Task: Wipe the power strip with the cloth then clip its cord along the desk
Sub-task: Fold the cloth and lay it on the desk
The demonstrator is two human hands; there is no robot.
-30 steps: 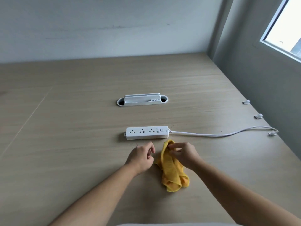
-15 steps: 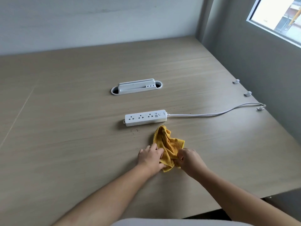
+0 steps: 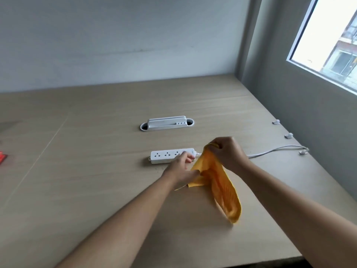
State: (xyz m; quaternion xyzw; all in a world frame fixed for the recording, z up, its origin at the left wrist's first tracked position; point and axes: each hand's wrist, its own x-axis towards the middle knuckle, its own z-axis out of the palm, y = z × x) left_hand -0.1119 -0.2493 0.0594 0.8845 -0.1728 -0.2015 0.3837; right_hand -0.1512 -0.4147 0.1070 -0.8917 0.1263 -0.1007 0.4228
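Observation:
A white power strip lies flat on the wooden desk, and its white cord runs right to a clip at the desk's right edge. A yellow cloth hangs lifted off the desk between both hands. My right hand grips its upper corner, above the strip's right end. My left hand pinches a lower edge with the thumb, its fingers over the strip's right part.
Two more white cord clips sit along the desk's right edge by the grey wall. A white cable grommet box stands behind the strip. A red object shows at the far left edge.
Both hands have picked the cloth up off the desk and raised it toward the power strip. The cloth now hangs stretched out instead of lying bunched.

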